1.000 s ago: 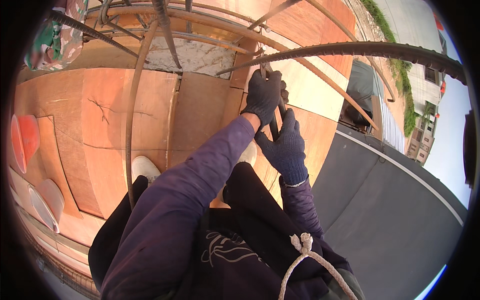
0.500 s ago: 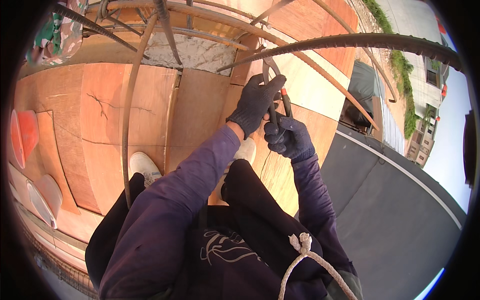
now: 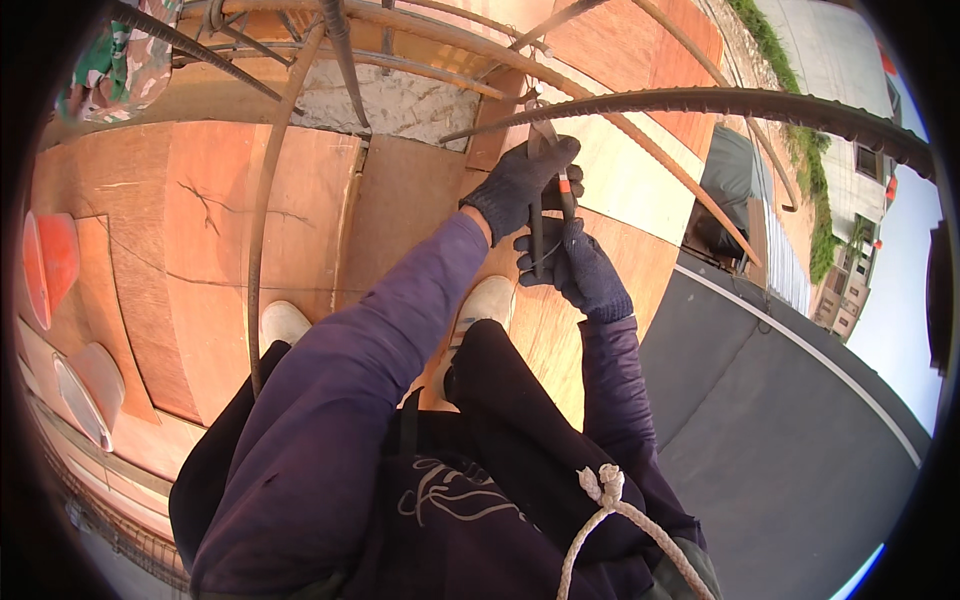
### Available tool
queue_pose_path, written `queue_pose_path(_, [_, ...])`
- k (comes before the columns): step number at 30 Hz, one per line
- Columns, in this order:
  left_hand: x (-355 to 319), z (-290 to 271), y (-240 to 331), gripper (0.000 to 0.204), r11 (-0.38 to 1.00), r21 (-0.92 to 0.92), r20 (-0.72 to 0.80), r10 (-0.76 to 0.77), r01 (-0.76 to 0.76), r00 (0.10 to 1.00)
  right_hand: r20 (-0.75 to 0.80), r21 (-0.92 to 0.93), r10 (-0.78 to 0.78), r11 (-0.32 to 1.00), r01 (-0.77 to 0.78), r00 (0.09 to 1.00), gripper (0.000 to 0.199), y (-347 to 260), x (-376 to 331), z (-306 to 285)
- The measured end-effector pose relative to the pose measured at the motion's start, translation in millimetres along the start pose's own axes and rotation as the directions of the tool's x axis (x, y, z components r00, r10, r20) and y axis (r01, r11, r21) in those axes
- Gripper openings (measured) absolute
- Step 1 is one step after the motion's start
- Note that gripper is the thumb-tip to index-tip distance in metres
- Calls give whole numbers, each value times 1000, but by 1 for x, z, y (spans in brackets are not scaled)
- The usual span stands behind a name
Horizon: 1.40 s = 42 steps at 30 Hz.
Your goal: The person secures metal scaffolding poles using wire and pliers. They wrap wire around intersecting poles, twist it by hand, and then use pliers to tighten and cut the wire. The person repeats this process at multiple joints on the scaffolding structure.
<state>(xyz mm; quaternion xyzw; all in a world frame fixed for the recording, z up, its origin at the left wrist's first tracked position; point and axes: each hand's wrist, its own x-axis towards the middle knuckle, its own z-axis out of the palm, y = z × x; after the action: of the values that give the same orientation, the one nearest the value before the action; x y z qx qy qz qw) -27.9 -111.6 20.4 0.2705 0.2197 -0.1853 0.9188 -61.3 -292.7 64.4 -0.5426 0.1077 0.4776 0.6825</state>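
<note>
Left hand, in a dark knit glove, is clamped round the upper part of a thin tool with an orange band, up by the point where steel bars cross above the far edge of the plywood deck. Right hand, gloved too, is closed on the tool's lower shaft just beneath. Judging by the grip, the work goes best with both wrists steady and the tool tip kept tight against the bar crossing, feet planted. Counted: two gloved hands, one tool, two pale shoes on the deck, one knotted rope at the chest, about six bars, some partly hidden.
</note>
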Motion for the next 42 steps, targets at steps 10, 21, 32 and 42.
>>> queue_pose_path(10, [-7,0,28,68,889,457,-101,36,14,994,174,201,31,977,-66,984,81,-10,0,17])
queue_pose_path(21, [-2,6,27,61,978,205,-93,49,-29,994,135,236,83,965,-114,987,94,-25,-4,20])
queue_pose_path(32, [-1,18,20,42,977,207,-249,97,-45,964,113,261,92,958,-119,989,100,-29,-2,9])
queue_pose_path(42, [9,4,8,46,993,-19,-66,113,-114,991,29,193,99,976,-103,995,78,-38,-5,7])
